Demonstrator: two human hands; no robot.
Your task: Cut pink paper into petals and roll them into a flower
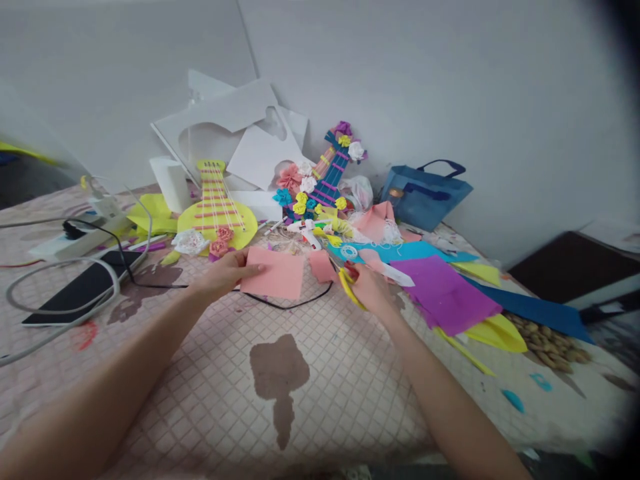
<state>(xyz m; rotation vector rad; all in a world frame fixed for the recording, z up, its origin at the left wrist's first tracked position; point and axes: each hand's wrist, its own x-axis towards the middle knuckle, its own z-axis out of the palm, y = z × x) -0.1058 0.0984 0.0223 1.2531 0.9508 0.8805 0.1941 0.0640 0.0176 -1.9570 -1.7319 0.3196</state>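
Observation:
My left hand (225,275) pinches the left edge of a pink crepe-paper piece (276,273), thumb on top, holding it over the table. In my right hand (370,288) is a pair of yellow-handled scissors (352,291), blades pointing away and to the left; the fingers partly hide them. Between the hands lies a smaller pink paper piece (323,267), near the scissors. A white glue gun (307,233) rests just beyond. Farther back is a yellow paper guitar (217,217) with strings and paper flowers. A blue guitar (333,177) covered in flowers leans on the wall.
A black cable (285,307) crosses the table below the pink paper. At left are a dark tablet-like device (83,290) and a power strip (65,243). Purple paper (445,293), a blue bag (425,197) and peanuts (547,343) are at right. White cut-out boards (265,153) lean behind.

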